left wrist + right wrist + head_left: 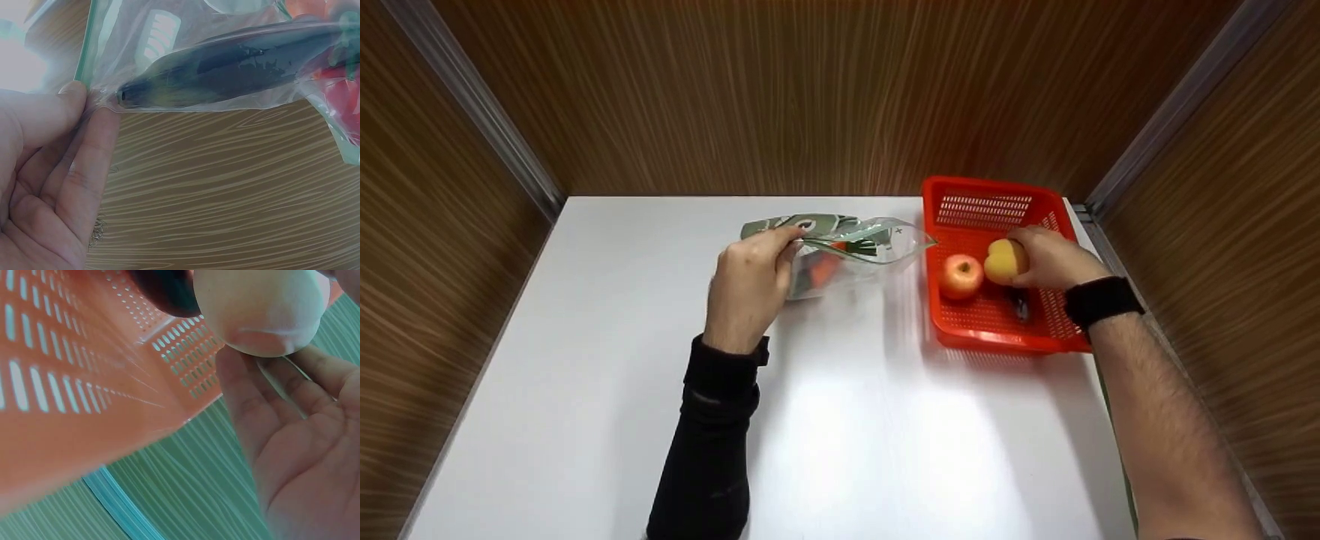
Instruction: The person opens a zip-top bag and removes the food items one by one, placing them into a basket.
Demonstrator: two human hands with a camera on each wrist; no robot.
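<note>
A clear zip bag (847,251) lies on the white table (840,435), with something orange-red and dark inside. My left hand (750,281) pinches the bag's open edge between thumb and fingers; in the left wrist view the bag (225,67) hangs from my fingers (84,163), with a dark long object inside it. My right hand (1054,259) grips a yellow fruit (1006,260) over the red basket (994,330). A red apple (961,275) lies in the basket beside it. In the right wrist view the yellow fruit (261,309) sits in my fingers above the basket wall (67,382).
A small dark object (1020,304) lies on the basket floor under my right hand. Wood-grain walls (825,90) enclose the table at the back and both sides. The basket stands near the table's right edge.
</note>
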